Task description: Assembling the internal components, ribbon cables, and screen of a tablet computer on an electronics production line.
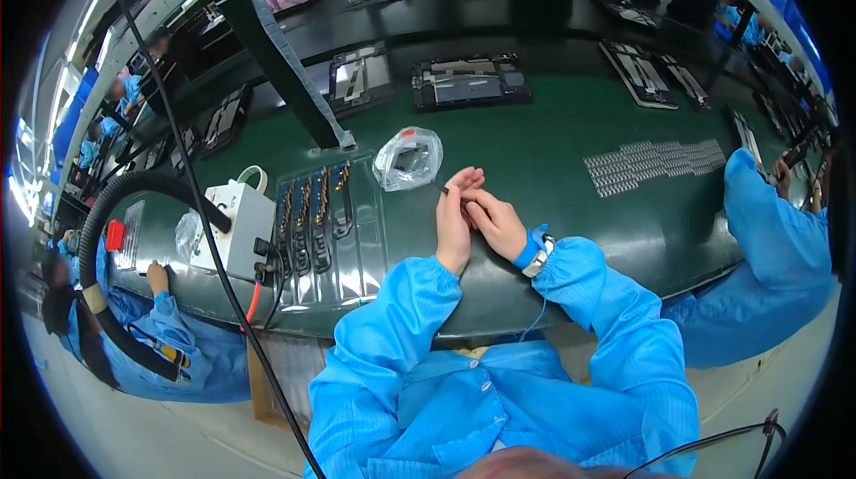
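Head view: left hand meets right hand near crinkled plastic bag, grips unclear.

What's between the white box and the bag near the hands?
Head view: a clear tray of dark parts lies between the white box and that bag.

Bright strip lights at left, glare on the clear tray; fisheye-bent edges, black corners

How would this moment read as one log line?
left hand: touching right hand | dark sliver: at left hand | clear bag: on green table, beyond hands | clear tray: left of hands
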Tool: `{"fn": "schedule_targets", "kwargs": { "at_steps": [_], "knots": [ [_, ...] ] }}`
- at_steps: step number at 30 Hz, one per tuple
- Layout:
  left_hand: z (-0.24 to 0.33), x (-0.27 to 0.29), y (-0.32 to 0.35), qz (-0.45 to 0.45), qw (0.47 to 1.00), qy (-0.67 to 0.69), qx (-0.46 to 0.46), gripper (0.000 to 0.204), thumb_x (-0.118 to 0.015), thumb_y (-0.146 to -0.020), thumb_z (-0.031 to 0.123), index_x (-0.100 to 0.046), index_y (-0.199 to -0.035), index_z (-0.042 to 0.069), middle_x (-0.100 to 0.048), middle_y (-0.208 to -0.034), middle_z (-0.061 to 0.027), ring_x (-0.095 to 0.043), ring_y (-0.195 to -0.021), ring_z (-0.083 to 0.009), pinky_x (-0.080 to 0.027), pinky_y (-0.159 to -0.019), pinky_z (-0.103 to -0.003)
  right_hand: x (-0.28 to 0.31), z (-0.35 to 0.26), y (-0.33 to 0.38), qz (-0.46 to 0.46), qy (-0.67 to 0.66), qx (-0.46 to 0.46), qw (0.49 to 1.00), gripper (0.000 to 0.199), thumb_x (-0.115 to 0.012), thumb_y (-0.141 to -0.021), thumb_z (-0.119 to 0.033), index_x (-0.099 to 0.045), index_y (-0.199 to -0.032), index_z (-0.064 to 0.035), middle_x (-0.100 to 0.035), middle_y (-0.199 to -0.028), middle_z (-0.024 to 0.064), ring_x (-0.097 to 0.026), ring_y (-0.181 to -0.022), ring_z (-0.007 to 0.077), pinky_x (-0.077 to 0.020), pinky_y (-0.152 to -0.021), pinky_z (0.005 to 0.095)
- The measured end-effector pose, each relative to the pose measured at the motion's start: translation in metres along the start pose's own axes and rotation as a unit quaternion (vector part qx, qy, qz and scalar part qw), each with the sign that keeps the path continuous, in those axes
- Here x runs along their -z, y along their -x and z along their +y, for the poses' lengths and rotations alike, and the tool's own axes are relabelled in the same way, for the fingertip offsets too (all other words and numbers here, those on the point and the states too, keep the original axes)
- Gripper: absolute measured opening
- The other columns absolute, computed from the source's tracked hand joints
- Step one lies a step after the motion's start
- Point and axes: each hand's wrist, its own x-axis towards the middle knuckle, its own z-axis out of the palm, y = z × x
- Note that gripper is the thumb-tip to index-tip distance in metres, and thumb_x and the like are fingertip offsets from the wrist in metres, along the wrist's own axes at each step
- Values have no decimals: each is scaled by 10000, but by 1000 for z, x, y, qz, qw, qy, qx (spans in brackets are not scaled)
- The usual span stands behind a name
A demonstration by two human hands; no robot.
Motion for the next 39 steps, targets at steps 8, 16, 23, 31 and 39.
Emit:
{"fn": "schedule_targets", "kwargs": {
  "at_steps": [8, 16, 23, 31, 39],
  "knots": [
    [7, 2, -5, 37, 999, 7, -3, 394, -297, -957, 296, -436, -1186, 8, -491, -1189, -136, -450, -1116, -200, -353, -925, -307, 11, 7, -3, -23, -25, -118, 992, 195, -483, -877, -90, -509, -1046, 6, -586, -897, 64, -539, -796, 88, -437, -697, 219],
    [9, -1, 0, 50, 999, 10, 5, 358, -302, -959, 280, -447, -1157, 20, -514, -1153, -149, -480, -1080, -199, -395, -886, -297, 7, 4, -1, 33, -75, -84, 993, 176, -518, -857, -51, -524, -1022, 8, -585, -923, 49, -541, -841, 85, -433, -717, 201],
    [12, -6, 3, 16, 1000, -17, 18, 359, -308, -958, 262, -453, -1179, 19, -524, -1147, -131, -490, -1062, -193, -390, -891, -290, 7, 1, -1, 59, -64, -58, 995, 172, -541, -839, -65, -553, -994, 10, -588, -831, 39, -519, -691, 83, -444, -638, 214],
    [9, -2, 3, -2, 1000, -10, 19, 366, -364, -944, 276, -423, -1221, 44, -504, -1175, -113, -495, -1032, -167, -412, -849, -284, 1, -1, -1, 46, 4, -78, 996, 123, -500, -868, -89, -573, -911, 1, -524, -689, -6, -447, -605, 55, -377, -544, 198],
    [15, -3, 4, 28, 998, 5, 54, 371, -387, -939, 288, -443, -1214, 45, -514, -1157, -91, -499, -949, -119, -409, -831, -266, 12, 3, 3, 10, 27, -79, 997, 169, -544, -837, -58, -554, -1000, -16, -523, -760, -22, -434, -625, 35, -359, -531, 184]
  ]
}}
